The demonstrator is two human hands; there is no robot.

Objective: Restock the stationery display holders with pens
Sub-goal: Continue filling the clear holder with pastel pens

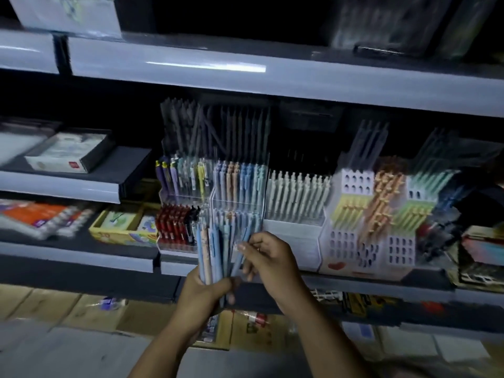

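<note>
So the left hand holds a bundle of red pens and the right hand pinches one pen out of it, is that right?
Not quite. The head view shows the bundle is pastel blue and beige, not red; the red pens stand on the shelf behind. The rest holds: the left hand grips the bundle and the right hand pinches one pen from it.

No text, brand or number is legible. A red heart is printed on the front of the white pen holder just right of the right hand. Print on the cardboard box below the left hand is blurred, as is a small red label on the white box far up-left.
</note>
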